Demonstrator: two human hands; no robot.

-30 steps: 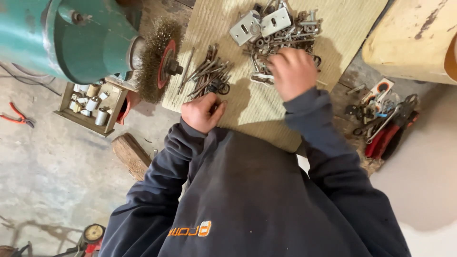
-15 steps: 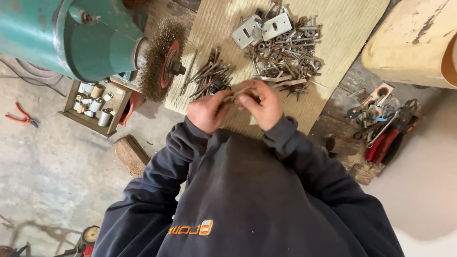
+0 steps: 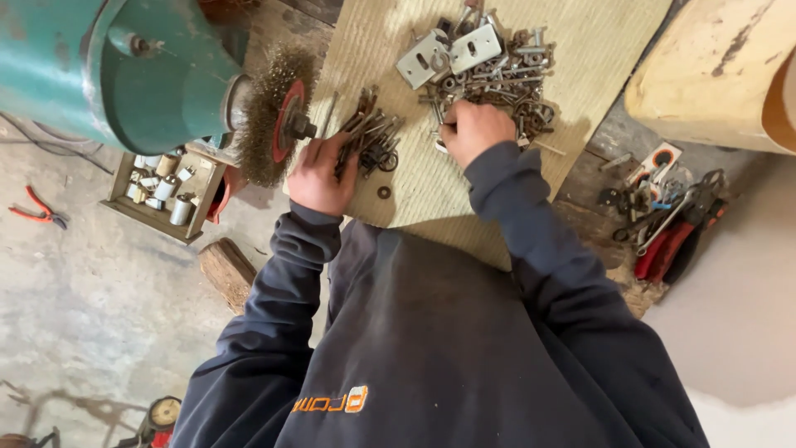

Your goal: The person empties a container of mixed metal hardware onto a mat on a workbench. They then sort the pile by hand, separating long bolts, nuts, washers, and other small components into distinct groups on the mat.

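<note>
**Two hands in two heaps of old hardware**

The small pile of dark bolts (image 3: 371, 137) lies on the ribbed mat (image 3: 431, 195) that covers the bench, just right of the wire wheel. The left hand (image 3: 322, 176) rests at the near left edge of this pile, its fingers reaching into the bolts; how far the grip is closed cannot be told, because the fingertips are lost among the metal. A single washer (image 3: 384, 192) lies alone on the mat just near of the pile.

To the right, the larger heap of mixed bolts and rings (image 3: 506, 83) spreads toward the far edge of the mat, with two pale slotted plates (image 3: 450, 52) lying on its far left side. The right hand (image 3: 474, 131) is set knuckles-up on the near edge of this heap, fingers curled under; whether they pinch a piece is hidden by the back of the hand.

Left of the mat stands a teal grinder (image 3: 108, 70) carrying the bristly wire wheel (image 3: 269, 112) with a red hub. On the floor below it, a wooden tray of small cylinders (image 3: 162, 192), red-handled pliers (image 3: 37, 214) and a short log (image 3: 226, 270). On the right, a tangle of tools with red grips (image 3: 672, 220) is hard to make out, and a pale wooden block (image 3: 717, 70) is cut off by the frame.
</note>
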